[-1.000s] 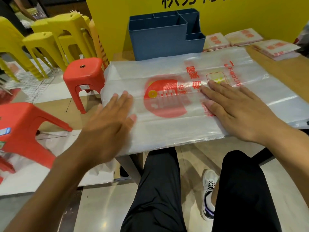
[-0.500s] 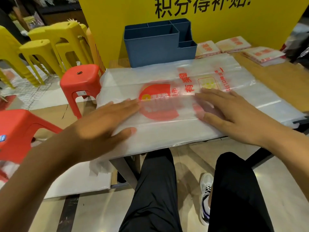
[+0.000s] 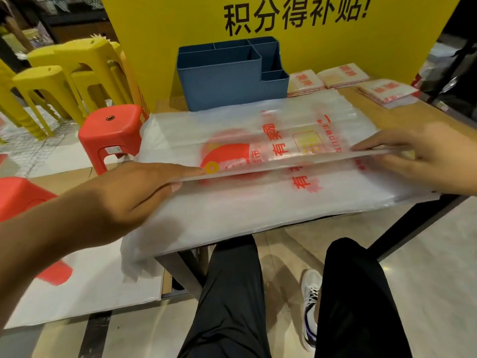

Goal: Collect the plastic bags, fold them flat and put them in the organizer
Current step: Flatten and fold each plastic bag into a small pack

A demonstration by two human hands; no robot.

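A large clear plastic bag with red print lies spread across the small table. Its far long edge is lifted into a raised fold running left to right. My left hand pinches that fold at its left end, thumb under the film. My right hand pinches the same fold at its right end. The blue organizer, with several compartments, stands at the table's back edge just beyond the bag. Three folded bags lie flat to its right.
A yellow sign board rises behind the organizer. A red stool and stacked yellow stools stand to the left. More plastic sheets lie on the floor at left. My legs are under the table's front edge.
Both hands were pressing flat on the bag. They have slid apart toward its two ends and lifted one long edge up into a fold.
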